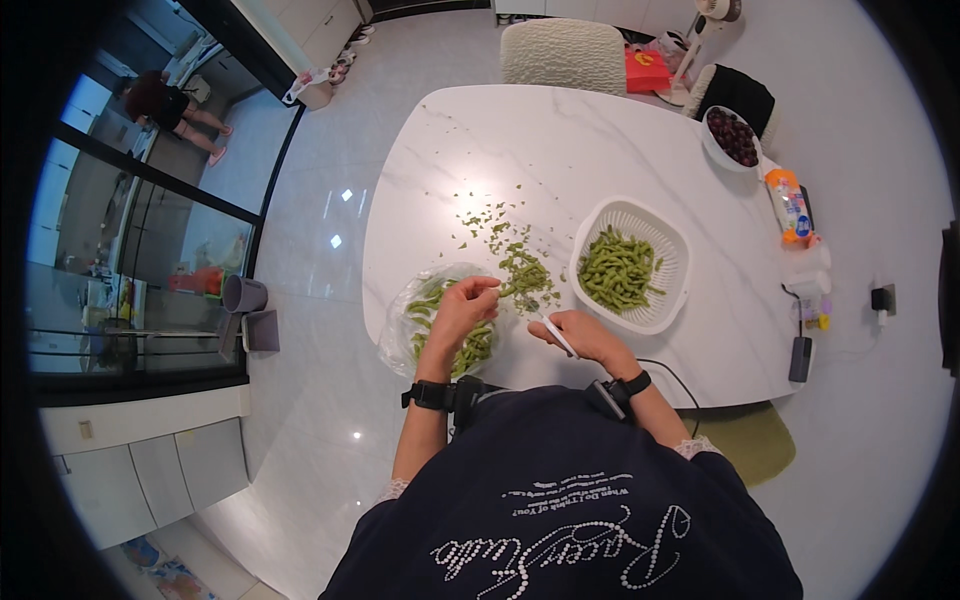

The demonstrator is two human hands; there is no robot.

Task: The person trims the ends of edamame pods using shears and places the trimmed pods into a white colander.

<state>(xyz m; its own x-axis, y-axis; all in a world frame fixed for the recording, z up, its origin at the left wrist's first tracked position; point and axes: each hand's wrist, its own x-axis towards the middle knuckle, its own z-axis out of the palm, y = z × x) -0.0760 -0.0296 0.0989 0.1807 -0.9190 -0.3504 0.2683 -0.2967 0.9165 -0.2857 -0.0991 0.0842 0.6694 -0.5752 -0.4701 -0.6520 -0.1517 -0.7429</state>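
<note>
Our left hand (470, 306) pinches one light green pod (507, 291); our right hand (588, 337) is closed around white scissors (561, 337). Pods (618, 272) in the basket (676, 283) look plump.

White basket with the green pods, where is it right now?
In the head view, the white basket sits on the table, right of centre, just beyond the right hand and right of the green scraps.
</note>
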